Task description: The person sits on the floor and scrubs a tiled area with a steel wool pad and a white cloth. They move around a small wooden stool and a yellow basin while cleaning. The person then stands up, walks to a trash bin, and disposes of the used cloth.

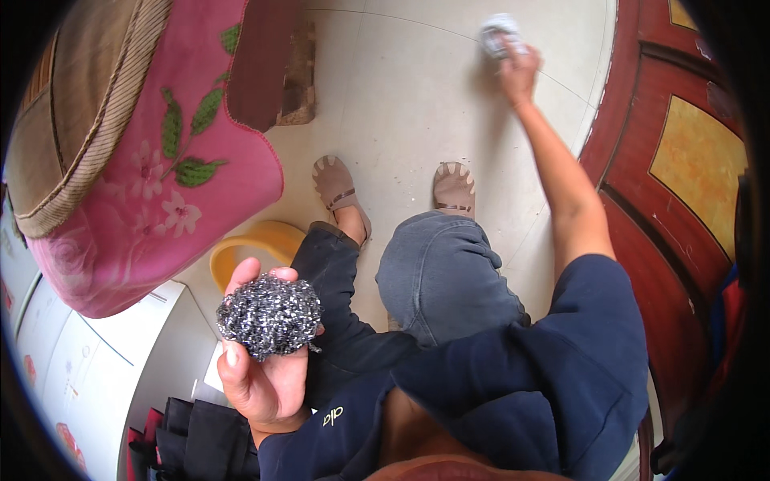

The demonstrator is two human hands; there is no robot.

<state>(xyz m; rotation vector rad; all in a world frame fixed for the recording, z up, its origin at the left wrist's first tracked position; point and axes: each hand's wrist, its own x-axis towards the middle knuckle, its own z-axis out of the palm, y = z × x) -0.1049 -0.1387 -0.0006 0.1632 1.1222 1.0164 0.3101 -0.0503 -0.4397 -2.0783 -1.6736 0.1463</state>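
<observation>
A steel wire scouring pad [271, 315] rests in my left hand [271, 385], palm up, with the fingers and thumb curled around its edges. The hand is raised in front of my chest, left of my bent legs. My right arm stretches far forward over the floor. At its end my right hand [518, 75] grips a whitish, crumpled thing [501, 37], perhaps a cloth or a wad. Motion blur hides exactly what it is, and I cannot tell whether it touches the tiles. Dark crumbs lie on the tiled floor [403, 108] between my shoes.
On the right stands a red-brown wooden door [637, 138] with yellow panels. A pink flowered cloth [198, 240] hangs at the left beside a brown cushioned edge [90, 156]. Below it are a yellow plastic basin [258, 231], white cartons [102, 373] and black bags [204, 439].
</observation>
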